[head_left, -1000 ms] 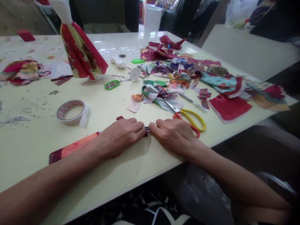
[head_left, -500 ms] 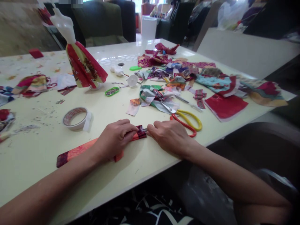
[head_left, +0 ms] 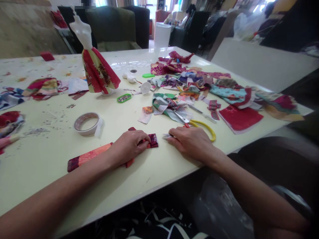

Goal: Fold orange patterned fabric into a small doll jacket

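Left hand (head_left: 131, 142) on patterned cloth (head_left: 91, 155), right hand (head_left: 190, 141) closed on a small tool (head_left: 167, 135)

Thumb and fingers of the left hand meet narrowly on the orange and maroon cloth, which lies flat on the tabletop (head_left: 122, 189), partly under the left forearm. The right hand pinches the tool, its tip blurred and apart from the cloth's end.

Beyond the hands, a small green tray (head_left: 130, 95) holds shiny bits (head_left: 123, 98), too small to tell apart. A flat green piece (head_left: 148, 75) lies farther back. At the far right, a clear plastic bag (head_left: 245, 28) has contents too blurred to name. Scissors (head_left: 181, 117) lie just beyond the right hand, a tape roll (head_left: 86, 132) left of the cloth.
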`<action>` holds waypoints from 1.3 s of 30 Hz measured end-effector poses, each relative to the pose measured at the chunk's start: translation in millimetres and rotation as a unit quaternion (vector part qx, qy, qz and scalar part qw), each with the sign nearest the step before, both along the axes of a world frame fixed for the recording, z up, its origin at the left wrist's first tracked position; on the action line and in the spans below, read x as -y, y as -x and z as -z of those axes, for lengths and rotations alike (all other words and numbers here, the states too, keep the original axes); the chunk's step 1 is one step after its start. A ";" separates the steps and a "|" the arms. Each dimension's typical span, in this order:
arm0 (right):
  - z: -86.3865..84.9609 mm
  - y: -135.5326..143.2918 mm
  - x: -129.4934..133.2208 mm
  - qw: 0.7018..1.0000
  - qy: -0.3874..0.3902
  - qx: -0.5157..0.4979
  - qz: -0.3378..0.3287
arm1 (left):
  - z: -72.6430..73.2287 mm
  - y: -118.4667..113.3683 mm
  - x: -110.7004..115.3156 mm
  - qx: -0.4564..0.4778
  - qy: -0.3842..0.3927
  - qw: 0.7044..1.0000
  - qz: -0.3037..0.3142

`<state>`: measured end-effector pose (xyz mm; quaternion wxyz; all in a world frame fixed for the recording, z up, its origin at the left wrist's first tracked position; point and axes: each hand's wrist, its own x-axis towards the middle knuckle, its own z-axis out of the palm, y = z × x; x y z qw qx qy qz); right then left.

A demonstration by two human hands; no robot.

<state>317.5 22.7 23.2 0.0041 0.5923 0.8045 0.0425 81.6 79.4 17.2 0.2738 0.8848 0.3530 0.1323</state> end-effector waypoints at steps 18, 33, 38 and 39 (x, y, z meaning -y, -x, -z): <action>-9.8 14.7 13.9 0.998 0.043 0.012 -0.034 | 0.0 8.0 5.4 0.054 -0.051 0.996 0.040; -11.4 14.7 20.7 0.965 -0.132 -0.193 -0.117 | -28.9 0.5 27.1 0.229 0.523 0.803 -0.169; -12.2 17.4 20.4 0.960 -0.162 -0.187 -0.132 | -27.7 2.2 24.6 0.270 0.542 0.776 -0.176; -12.1 18.0 20.5 0.960 -0.171 -0.179 -0.134 | -27.6 2.1 24.3 0.275 0.546 0.772 -0.174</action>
